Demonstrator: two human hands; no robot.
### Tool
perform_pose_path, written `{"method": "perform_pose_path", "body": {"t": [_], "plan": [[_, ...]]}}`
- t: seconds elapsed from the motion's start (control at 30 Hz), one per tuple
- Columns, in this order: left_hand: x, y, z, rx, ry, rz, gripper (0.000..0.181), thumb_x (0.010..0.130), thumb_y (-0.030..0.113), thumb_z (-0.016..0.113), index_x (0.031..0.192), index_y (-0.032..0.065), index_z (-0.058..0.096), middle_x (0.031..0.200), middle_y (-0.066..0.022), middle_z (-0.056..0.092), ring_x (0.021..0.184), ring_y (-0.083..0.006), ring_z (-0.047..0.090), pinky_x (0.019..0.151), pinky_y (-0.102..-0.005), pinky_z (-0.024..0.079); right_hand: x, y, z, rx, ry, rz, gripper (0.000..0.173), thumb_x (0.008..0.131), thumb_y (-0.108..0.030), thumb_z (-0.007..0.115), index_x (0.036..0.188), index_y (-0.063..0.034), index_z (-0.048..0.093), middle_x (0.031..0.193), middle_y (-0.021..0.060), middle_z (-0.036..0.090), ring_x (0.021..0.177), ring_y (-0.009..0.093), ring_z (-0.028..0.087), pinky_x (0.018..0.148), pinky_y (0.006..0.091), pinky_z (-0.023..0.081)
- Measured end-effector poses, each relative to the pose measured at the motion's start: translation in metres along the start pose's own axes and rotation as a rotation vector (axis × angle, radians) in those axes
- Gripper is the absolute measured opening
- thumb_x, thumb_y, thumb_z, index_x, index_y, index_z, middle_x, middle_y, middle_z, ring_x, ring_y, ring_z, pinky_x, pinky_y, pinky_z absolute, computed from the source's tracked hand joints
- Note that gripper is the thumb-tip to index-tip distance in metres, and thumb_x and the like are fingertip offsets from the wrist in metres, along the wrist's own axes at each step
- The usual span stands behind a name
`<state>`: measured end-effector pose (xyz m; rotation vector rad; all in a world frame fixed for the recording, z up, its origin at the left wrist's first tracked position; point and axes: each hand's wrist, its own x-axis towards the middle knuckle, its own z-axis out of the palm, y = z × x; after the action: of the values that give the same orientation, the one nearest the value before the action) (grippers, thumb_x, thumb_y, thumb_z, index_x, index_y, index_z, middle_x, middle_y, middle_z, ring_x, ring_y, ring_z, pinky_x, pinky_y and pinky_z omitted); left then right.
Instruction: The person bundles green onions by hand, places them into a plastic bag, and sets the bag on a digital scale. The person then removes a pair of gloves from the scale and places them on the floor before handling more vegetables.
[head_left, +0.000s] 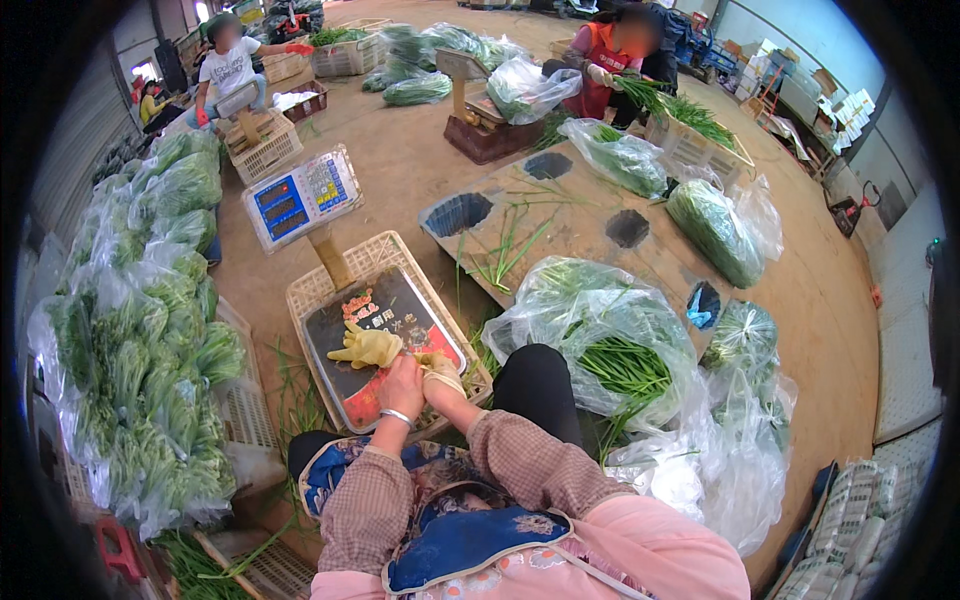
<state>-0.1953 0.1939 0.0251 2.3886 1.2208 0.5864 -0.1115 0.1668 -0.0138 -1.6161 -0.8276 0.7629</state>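
Note:
Both my hands meet above the dark platform of an electronic scale (360, 322). My left hand (403, 388), bare and with a silver bangle at its wrist, has its fingers at the other hand's fingers; what they pinch is hard to tell. A yellow rubber glove (365, 346) lies on the platform just past my left fingertips. My right hand (444, 379) is partly covered by a yellowish glove. The scale stands in a cream plastic crate (300, 300), its display panel (304, 196) beyond. An open clear bag of green garlic chives (622, 364) lies by my right knee.
Bagged greens (150, 375) are piled at the left. A board with holes (540, 217) bears loose stalks at the right; a filled bag (712, 225) lies at its far edge. Two people, one in a red apron (596, 82), one in a white shirt (229, 71), sit farther off.

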Motion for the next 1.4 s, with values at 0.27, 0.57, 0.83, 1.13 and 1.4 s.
{"method": "perform_pose_path", "body": {"t": [0.27, 0.57, 0.83, 1.13, 1.4], "plan": [[-0.012, 0.027, -0.009, -0.645, -0.141, 0.022, 0.025, 0.073, 0.006, 0.061, 0.092, 0.0042, 0.046, 0.085, -0.0115, 0.053, 0.073, -0.0234, 0.058, 0.063, -0.0332, 0.048, 0.014, -0.015, -0.035, 0.82, -0.165, 0.489, 0.032, 0.084, -0.001, 0.046, 0.116, -0.0043, 0.049, 0.103, 0.0098, 0.056, 0.079, 0.017, 0.055, 0.073, 0.0285, 0.047], [-0.008, 0.016, 0.005, -0.262, 0.08, -0.033, 0.021, 0.074, 0.011, 0.059, 0.087, 0.0048, 0.045, 0.085, -0.016, 0.051, 0.08, -0.0341, 0.053, 0.066, -0.039, 0.043, -0.002, -0.026, -0.014, -0.031, -0.083, -0.032, 0.027, 0.083, -0.009, 0.046, 0.106, -0.0012, 0.056, 0.101, 0.0204, 0.058, 0.093, 0.032, 0.056, 0.081, 0.0364, 0.043], [0.031, 0.018, -0.015, -0.259, 0.179, 0.02, 0.015, 0.076, 0.008, 0.052, 0.087, 0.0038, 0.043, 0.086, -0.0169, 0.048, 0.083, -0.0365, 0.049, 0.069, -0.04, 0.041, -0.011, -0.073, -0.015, 0.182, -0.093, -0.061, 0.035, 0.09, -0.012, 0.042, 0.122, 0.0006, 0.044, 0.117, 0.0141, 0.051, 0.11, 0.022, 0.048, 0.094, 0.0289, 0.035], [-0.001, 0.031, -0.113, -0.887, -0.77, 0.07, 0.044, 0.076, 0.005, 0.062, 0.116, 0.0022, 0.043, 0.123, -0.0099, 0.044, 0.117, -0.0178, 0.041, 0.097, -0.0334, 0.034, -0.045, -0.131, -0.127, 0.186, -0.975, 0.099, 0.042, 0.09, -0.016, 0.047, 0.128, -0.0006, 0.038, 0.114, 0.0122, 0.054, 0.105, 0.017, 0.051, 0.09, 0.0278, 0.04], [-0.031, 0.088, -0.123, -1.366, -1.034, 0.132, 0.037, 0.082, 0.018, 0.06, 0.113, 0.0018, 0.049, 0.109, -0.004, 0.048, 0.103, -0.0126, 0.047, 0.091, -0.0275, 0.036, -0.068, -0.182, -0.109, 0.113, -1.971, -0.302, 0.04, 0.094, -0.012, 0.04, 0.132, -0.0031, 0.035, 0.133, 0.0135, 0.04, 0.125, 0.02, 0.035, 0.103, 0.0298, 0.029]]}}
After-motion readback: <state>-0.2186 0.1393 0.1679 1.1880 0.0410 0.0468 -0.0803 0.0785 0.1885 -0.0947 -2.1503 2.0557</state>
